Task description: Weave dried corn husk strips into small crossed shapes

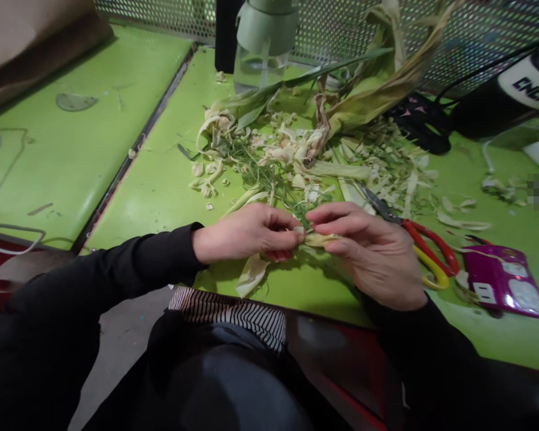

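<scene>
My left hand [251, 232] and my right hand [368, 251] meet over the near edge of the green table [153, 185]. Both pinch a pale strip of corn husk [320, 239] between thumb and fingers; another pale husk piece [251, 275] hangs below the left hand. Just beyond the hands lies a heap of husk scraps and green strands [291, 155]. Scissors with red and yellow handles [424, 248] lie right beside my right hand, blades pointing toward the heap.
A larger corn stalk with long leaves [368, 90] leans at the back. A clear bottle with a pale green lid [263, 48] stands behind the heap. A purple packet [505, 281] lies at right, dark items [498, 102] behind it. Perforated metal backs the table.
</scene>
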A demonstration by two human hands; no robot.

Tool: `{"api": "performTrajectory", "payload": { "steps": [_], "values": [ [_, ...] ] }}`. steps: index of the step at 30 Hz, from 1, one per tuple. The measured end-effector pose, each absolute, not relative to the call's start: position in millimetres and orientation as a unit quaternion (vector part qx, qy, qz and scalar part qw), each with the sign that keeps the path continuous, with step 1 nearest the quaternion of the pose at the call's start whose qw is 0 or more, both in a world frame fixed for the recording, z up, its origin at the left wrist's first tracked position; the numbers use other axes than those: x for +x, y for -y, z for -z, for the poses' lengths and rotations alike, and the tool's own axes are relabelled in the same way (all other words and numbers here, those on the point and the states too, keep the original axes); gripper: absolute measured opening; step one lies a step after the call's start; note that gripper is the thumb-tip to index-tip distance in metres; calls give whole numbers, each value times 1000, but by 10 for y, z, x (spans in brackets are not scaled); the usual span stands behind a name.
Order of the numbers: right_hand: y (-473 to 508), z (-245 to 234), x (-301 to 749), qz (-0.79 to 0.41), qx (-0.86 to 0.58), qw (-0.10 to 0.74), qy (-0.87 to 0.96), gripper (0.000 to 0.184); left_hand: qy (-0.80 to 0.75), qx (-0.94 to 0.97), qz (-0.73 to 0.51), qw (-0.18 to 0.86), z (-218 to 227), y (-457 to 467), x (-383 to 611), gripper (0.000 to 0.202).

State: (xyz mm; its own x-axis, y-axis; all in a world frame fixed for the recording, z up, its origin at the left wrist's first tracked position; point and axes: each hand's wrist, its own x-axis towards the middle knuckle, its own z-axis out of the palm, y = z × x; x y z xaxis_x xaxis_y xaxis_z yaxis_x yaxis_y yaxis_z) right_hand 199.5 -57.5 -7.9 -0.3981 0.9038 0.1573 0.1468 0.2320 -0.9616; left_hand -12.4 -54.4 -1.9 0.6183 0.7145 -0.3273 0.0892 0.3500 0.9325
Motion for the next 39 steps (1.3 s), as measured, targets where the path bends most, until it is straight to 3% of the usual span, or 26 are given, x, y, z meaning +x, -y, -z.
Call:
{"api": "performTrajectory", "payload": {
  "steps": [4,13,18,23,28,32,39],
  "values": [
    [550,94,1965,-561,-360,379,642,16,-375,514,-204,744,27,566,-97,10],
    [579,119,1995,-501,-437,362,653,21,-361,501,-203,760,34,564,-106,9],
    [599,-18,1948,-371,-447,283,764,30,-368,499,-210,756,36,552,-98,16],
    [629,-30,1942,-297,-439,271,803,38,-373,481,-216,763,37,545,-91,16],
    [642,-35,1948,-267,-407,280,827,20,-378,452,-198,783,19,544,-81,13],
    [625,-60,1963,-240,-372,259,858,21,-372,415,-200,806,22,536,-84,7],
    [580,-4,2014,-158,-318,300,885,18,-362,399,-221,813,59,530,-130,12]
  ]
}}
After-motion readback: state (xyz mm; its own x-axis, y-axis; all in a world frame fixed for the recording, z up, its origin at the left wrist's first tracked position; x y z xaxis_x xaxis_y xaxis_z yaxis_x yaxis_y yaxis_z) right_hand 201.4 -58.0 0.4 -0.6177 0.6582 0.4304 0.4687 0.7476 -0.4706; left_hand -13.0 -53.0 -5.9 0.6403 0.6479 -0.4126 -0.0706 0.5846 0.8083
